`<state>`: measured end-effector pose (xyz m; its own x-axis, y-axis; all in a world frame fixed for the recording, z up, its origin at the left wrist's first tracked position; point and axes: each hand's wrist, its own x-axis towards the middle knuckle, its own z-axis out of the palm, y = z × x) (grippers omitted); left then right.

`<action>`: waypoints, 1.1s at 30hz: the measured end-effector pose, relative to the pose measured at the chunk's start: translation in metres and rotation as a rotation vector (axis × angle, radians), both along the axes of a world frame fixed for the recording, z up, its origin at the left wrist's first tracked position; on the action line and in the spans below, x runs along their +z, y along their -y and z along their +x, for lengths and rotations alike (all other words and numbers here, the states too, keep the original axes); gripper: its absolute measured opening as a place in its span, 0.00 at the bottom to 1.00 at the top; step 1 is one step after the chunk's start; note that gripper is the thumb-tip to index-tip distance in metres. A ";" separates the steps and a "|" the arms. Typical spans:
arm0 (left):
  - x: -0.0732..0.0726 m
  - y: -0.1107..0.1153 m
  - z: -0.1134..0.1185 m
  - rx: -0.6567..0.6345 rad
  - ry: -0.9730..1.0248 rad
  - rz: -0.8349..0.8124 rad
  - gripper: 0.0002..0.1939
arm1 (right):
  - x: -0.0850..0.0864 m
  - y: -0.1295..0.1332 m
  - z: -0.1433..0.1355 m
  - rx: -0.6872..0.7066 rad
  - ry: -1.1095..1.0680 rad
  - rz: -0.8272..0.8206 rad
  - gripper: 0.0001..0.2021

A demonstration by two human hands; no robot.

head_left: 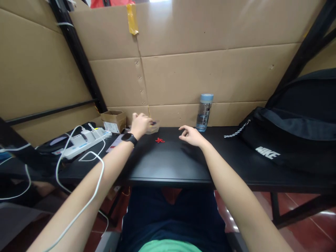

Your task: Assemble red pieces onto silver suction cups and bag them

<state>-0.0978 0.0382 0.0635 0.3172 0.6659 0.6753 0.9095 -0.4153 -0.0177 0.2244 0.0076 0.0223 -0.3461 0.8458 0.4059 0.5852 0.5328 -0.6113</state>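
Bench: glossy black, bearing the red cord.
Cardboard wall: creased, behind the cord.
Left hand: left of the cord, fingers pinching a blurred clear packet.
Right hand: right of the cord, fingers loosely spread.

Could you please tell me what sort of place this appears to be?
It looks like a makeshift desk booth, perhaps in a workshop or shared room: cardboard panels wall off a black table, dark metal posts frame it, and a white power strip lies on the left.
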 end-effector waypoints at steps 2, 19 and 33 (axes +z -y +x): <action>0.012 -0.019 -0.032 0.116 -0.007 0.035 0.13 | -0.001 0.001 -0.004 0.014 -0.002 0.004 0.18; -0.034 -0.058 -0.055 0.396 -0.112 -0.200 0.13 | 0.005 0.011 -0.015 0.073 0.022 0.050 0.15; -0.058 -0.055 0.011 0.125 -0.077 -0.352 0.25 | 0.005 -0.008 0.022 -0.061 -0.112 -0.032 0.11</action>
